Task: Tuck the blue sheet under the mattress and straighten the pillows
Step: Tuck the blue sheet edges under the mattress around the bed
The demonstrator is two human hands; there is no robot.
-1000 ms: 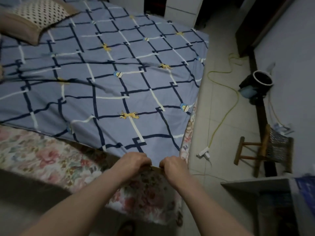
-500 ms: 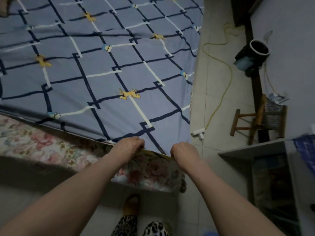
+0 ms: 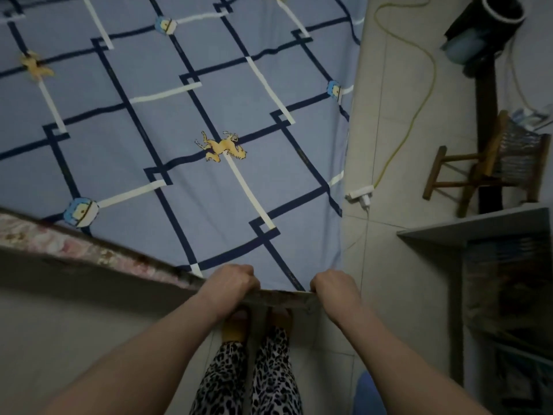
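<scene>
The blue sheet point(image 3: 191, 121), checked in navy and white with small cartoon prints, lies flat over the bed and reaches its near corner. My left hand point(image 3: 230, 281) grips the sheet's front hem with curled fingers. My right hand point(image 3: 333, 287) grips the same hem close to the corner, a hand's width to the right. The floral mattress point(image 3: 59, 242) shows as a narrow strip along the front edge to the left. No pillows are in view.
Tiled floor runs along the bed's right side with a yellow cable point(image 3: 419, 94) and a white power strip point(image 3: 360, 194). A small wooden stool point(image 3: 490, 166) and a dark bucket point(image 3: 490, 22) stand by the right wall. A grey shelf unit point(image 3: 478, 229) is near right. My feet are under the corner.
The view has dropped closer over the bed corner, so the pillows left the frame. Both hands drew the hem down over the mattress edge, covering most of the floral side.
</scene>
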